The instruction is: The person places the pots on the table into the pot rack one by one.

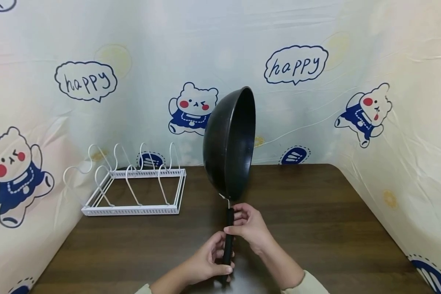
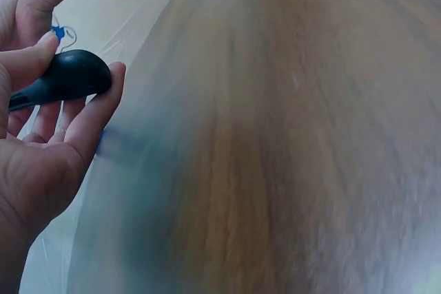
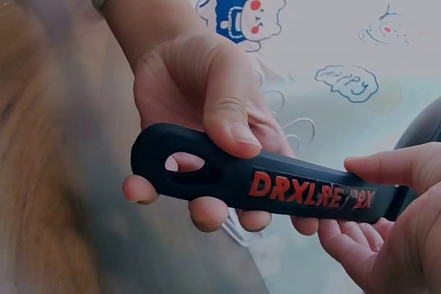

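Left hand [image 1: 205, 261] held the lower end of the straight black handle [image 1: 229, 245], fingers and thumb curled round it; right hand [image 1: 253, 228] pinched the same handle higher up, just below the bowl. The black, deep, round-bottomed wok [image 1: 217, 147] was above both hands, long axis near vertical, hollow side facing right. White metal rack with wire loops [image 1: 132, 210] sat left of the wok on the brown wood-grain table [image 1: 316, 212], left hand nearer it.
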`<state>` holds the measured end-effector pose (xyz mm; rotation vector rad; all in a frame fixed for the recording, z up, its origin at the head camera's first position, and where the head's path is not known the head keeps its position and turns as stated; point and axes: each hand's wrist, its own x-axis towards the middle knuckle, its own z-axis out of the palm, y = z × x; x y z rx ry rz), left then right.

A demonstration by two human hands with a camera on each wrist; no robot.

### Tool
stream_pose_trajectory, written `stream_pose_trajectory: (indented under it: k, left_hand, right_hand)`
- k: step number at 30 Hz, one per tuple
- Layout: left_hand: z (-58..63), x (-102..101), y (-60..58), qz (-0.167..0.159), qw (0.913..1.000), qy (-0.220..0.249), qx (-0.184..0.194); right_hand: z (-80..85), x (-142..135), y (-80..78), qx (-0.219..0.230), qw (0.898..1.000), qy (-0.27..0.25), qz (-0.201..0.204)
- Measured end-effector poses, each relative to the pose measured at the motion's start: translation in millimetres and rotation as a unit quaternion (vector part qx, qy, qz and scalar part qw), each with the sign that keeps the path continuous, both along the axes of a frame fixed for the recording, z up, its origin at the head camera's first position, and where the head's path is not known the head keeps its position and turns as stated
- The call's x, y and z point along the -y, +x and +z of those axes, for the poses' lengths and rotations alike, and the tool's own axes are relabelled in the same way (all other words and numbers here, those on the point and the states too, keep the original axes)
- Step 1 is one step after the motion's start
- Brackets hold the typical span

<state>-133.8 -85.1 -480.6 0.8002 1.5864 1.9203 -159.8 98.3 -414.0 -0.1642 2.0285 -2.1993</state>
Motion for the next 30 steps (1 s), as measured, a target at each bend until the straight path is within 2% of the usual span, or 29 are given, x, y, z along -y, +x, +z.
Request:
stream_pose_trajectory:
  k: [9,15,25,27,30]
  left_hand:
    - [1.1,20.5,2.8,0.018,0.9998,-0.009,-0.008]
    - [1.1,31.1,4.0,0.024,0.9996,0.002,-0.018]
    - [3.2,47.7,3.7,0.067,0.9931,-0.009,-0.096]
    - [3.9,51.0,2.6,0.082,0.9883,-0.017,-0.128]
    - [5.8,56.1,1.1,0.112,0.9762,-0.043,-0.181]
  right_hand:
    - [-1.2,17.9,-4.5,-0.006,1.000,-0.010,0.028]
    - [-1.4,28.5,-6.5,-0.017,0.999,-0.016,0.041]
    - [-6.3,45.0,-14.1,-0.054,0.995,-0.035,0.071]
    - [-8.3,48.0,-16.0,-0.065,0.994,-0.042,0.081]
    - [-10.8,51.8,-17.9,-0.079,0.990,-0.056,0.098]
